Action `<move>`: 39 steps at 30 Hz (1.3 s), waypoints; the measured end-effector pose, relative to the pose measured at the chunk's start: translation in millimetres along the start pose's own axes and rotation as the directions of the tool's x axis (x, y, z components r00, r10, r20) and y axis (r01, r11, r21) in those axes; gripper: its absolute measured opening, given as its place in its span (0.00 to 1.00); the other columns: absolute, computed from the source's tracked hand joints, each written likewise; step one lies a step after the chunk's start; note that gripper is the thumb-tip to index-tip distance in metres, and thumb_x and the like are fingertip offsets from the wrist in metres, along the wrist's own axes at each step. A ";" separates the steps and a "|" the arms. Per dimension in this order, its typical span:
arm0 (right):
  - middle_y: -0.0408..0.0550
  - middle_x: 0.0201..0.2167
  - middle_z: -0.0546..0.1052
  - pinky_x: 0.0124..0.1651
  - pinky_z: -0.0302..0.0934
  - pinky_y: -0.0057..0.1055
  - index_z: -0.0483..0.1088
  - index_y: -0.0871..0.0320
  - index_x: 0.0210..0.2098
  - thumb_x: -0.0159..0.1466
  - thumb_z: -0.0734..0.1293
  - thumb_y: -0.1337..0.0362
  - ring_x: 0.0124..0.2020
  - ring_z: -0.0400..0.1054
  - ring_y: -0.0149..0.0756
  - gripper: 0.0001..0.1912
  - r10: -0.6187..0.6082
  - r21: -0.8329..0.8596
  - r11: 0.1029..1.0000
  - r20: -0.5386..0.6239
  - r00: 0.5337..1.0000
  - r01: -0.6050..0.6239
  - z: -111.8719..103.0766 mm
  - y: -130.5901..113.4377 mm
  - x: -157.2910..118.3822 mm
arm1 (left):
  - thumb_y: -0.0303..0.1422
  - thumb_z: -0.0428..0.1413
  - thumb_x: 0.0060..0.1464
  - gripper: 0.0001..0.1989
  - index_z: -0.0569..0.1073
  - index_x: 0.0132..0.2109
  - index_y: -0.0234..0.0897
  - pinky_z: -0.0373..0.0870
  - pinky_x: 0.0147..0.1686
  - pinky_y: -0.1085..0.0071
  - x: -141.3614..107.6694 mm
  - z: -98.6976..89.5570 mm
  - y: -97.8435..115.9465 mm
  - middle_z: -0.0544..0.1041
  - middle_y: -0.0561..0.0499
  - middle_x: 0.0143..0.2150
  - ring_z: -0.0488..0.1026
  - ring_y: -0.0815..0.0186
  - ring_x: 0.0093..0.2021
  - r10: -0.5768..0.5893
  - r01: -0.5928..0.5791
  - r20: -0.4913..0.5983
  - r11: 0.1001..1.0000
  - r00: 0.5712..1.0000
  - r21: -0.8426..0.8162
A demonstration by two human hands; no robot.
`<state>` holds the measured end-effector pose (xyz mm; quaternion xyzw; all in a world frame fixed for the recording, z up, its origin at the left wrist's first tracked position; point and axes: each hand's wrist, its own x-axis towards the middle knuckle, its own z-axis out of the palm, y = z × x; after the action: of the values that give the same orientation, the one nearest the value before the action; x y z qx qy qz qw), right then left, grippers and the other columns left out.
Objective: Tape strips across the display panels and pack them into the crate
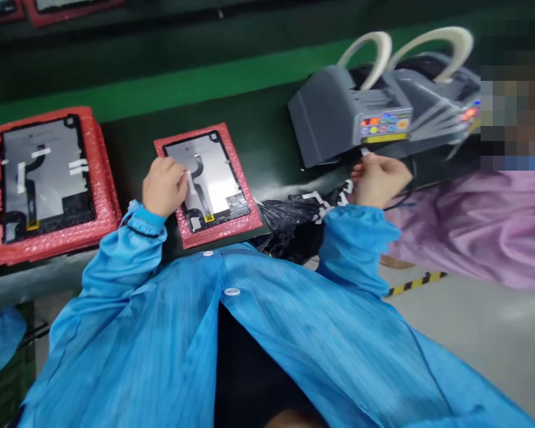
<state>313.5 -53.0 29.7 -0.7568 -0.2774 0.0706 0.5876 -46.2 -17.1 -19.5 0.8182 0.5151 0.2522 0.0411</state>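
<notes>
My left hand (pixel 164 186) is closed, its fingertips at the left edge of a tablet screen panel (pixel 220 172), beside a white tape strip (pixel 190 183). Whatever those fingers may pinch is hidden. The panel lies back side up on red bubble wrap (pixel 244 224), with a dark flex cable (pixel 200 193) running along it. Over to the right, my right hand (pixel 380 180) pinches a small piece of white tape (pixel 364 152) just below the front of a grey tape dispenser (pixel 339 113) with a lit display.
A stack of similar panels (pixel 53 178) on red bubble wrap stands at the left. Another dispenser (pixel 432 101) is beside the first. A black plastic bag (pixel 289 223) with tape scraps hangs at the table edge. A co-worker's pink sleeve (pixel 477 226) reaches in from the right.
</notes>
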 end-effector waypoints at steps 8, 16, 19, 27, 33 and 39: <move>0.39 0.15 0.65 0.23 0.51 0.26 0.66 0.58 0.22 0.56 0.64 0.73 0.17 0.56 0.26 0.08 -0.164 0.032 0.985 0.460 0.872 0.169 24.1 -27.6 -57.1 | 0.39 0.47 0.62 0.17 0.73 0.53 0.41 0.40 0.67 0.50 15.0 39.5 -29.0 0.71 0.50 0.59 0.54 0.55 0.66 0.193 -0.148 0.199 0.964 0.961 -0.223; 0.45 0.25 0.72 0.39 0.59 0.31 0.70 0.59 0.27 0.58 0.65 0.66 0.30 0.65 0.33 0.05 -0.123 -0.082 0.789 0.950 0.287 0.609 161.9 -38.8 -99.3 | 0.50 0.52 0.55 0.21 0.73 0.52 0.50 0.32 0.65 0.43 16.2 38.5 -32.5 0.68 0.58 0.62 0.48 0.51 0.68 0.131 -0.038 0.266 0.943 0.955 -0.329; 0.46 0.27 0.74 0.40 0.60 0.32 0.72 0.59 0.31 0.59 0.64 0.62 0.31 0.66 0.35 0.07 -0.115 -0.076 0.710 0.968 0.222 0.700 180.7 -34.9 -102.4 | 0.49 0.54 0.54 0.19 0.75 0.51 0.51 0.33 0.65 0.44 16.2 42.0 -34.6 0.68 0.55 0.62 0.49 0.50 0.68 0.133 -0.040 0.255 0.940 0.958 -0.339; 0.51 0.30 0.75 0.47 0.61 0.37 0.71 0.58 0.28 0.61 0.64 0.61 0.40 0.69 0.44 0.09 -0.078 -0.112 0.634 0.975 0.207 0.765 187.6 -35.5 -105.0 | 0.46 0.54 0.56 0.19 0.73 0.54 0.52 0.35 0.65 0.43 15.0 47.0 -36.7 0.65 0.52 0.64 0.50 0.49 0.68 0.170 -0.093 0.244 0.950 0.955 -0.297; 0.54 0.32 0.76 0.49 0.61 0.41 0.70 0.60 0.27 0.60 0.65 0.66 0.42 0.70 0.48 0.07 -0.058 -0.167 0.538 0.970 0.234 0.826 188.4 -49.0 -116.8 | 0.47 0.52 0.58 0.27 0.67 0.61 0.42 0.35 0.64 0.40 13.9 45.2 -33.5 0.66 0.45 0.64 0.51 0.46 0.67 0.161 -0.096 0.219 0.955 0.962 -0.280; 0.54 0.27 0.73 0.46 0.63 0.42 0.65 0.58 0.19 0.53 0.73 0.57 0.39 0.70 0.48 0.17 -0.047 -0.342 0.530 0.902 0.430 0.776 169.2 -60.6 -98.3 | 0.47 0.52 0.58 0.26 0.69 0.60 0.43 0.33 0.65 0.41 15.1 47.4 -34.9 0.66 0.47 0.64 0.52 0.46 0.66 0.145 -0.091 0.219 0.967 0.965 -0.240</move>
<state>137.7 50.8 13.9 -0.6897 -0.7125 0.1257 0.0291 -48.2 21.3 -66.5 0.8614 0.4245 0.2129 0.1800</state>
